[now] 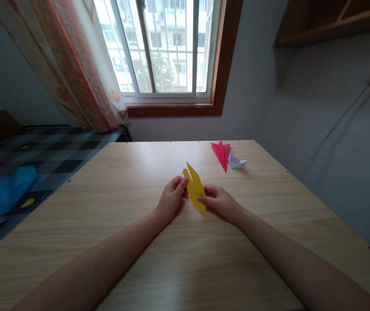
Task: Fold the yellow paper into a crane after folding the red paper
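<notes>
A folded yellow paper bird (196, 188) is held between both hands above the middle of the table. It has a small bent point like a head at its upper left and a longer point standing up beside it. My left hand (173, 193) pinches the bird's left side just below the bent point. My right hand (217, 199) grips the lower right side, thumb on the near face and the other fingers mostly hidden behind the paper.
On the wooden table (133, 242), a red paper plane (221, 153) and a white paper boat (237, 162) lie at the back right. A bed (52, 149) with a blue item (8, 188) stands left; a wall shelf (334, 32) hangs upper right.
</notes>
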A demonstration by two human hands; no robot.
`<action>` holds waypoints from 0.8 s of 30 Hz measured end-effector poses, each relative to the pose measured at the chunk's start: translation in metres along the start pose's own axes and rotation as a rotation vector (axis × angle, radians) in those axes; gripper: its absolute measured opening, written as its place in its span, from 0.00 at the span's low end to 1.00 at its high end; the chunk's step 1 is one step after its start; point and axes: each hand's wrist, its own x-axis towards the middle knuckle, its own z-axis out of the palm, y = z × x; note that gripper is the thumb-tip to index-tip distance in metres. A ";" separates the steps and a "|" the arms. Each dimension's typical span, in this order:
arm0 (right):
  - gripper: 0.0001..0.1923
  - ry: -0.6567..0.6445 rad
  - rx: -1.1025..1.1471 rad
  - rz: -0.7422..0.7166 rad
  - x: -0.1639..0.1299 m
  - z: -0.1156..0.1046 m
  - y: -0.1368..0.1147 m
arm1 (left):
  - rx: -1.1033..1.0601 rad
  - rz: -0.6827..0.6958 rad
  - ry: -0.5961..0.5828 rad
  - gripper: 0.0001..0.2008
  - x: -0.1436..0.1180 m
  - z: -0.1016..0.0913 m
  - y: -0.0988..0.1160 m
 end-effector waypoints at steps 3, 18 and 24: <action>0.15 0.014 0.004 0.018 -0.001 0.000 -0.002 | -0.045 0.009 -0.023 0.22 0.000 0.001 0.000; 0.15 0.168 0.245 0.027 0.002 -0.003 0.002 | 0.303 0.020 -0.142 0.19 -0.008 0.006 0.013; 0.16 0.172 0.130 -0.045 0.002 0.001 0.003 | 0.348 0.043 -0.138 0.17 -0.006 0.005 0.015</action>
